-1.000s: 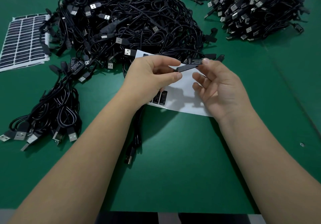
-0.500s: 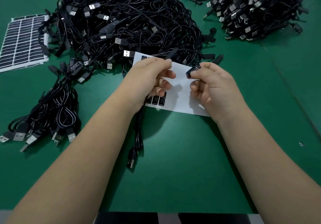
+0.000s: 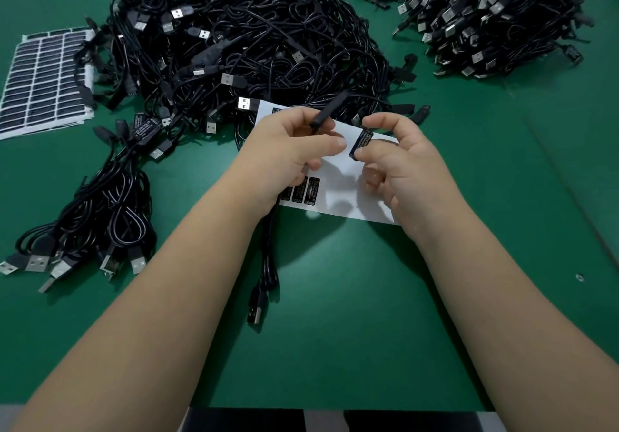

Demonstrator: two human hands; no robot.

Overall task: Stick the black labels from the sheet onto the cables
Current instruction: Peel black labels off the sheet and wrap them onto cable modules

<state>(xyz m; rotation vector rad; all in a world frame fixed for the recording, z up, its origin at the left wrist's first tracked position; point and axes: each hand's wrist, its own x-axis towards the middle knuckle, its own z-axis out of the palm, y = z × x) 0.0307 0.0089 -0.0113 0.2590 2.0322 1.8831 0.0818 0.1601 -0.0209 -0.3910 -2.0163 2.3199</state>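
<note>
My left hand (image 3: 294, 150) grips a black cable (image 3: 320, 120), fingers curled round its thick inline part, which sticks up from my fist toward 1 o'clock. The rest of that cable drops under my wrist and runs toward 6 o'clock across the green table (image 3: 368, 314), ending in a USB plug (image 3: 256, 312). My right hand (image 3: 402, 166) pinches a black label (image 3: 361, 143) between thumb and forefinger; the label stands tilted, just beside my left thumb tip but apart from the cable. My other right fingers are curled loosely.

Under both hands lies the white sheet (image 3: 338, 180), mostly bare. Three black labels remain on it at its 7 o'clock corner, partly under my left palm, and one more peeks out at its 11 o'clock corner.

At 12 o'clock from my hands sits a big cable pile (image 3: 251, 39), its near edge touching the sheet. A second pile (image 3: 495, 16) lies at 2 o'clock, well apart. A small bundle (image 3: 100, 217) lies at 9 o'clock, one cable in it bearing a label. A full label sheet (image 3: 43, 79) lies at 10 o'clock, its right edge under cables.
</note>
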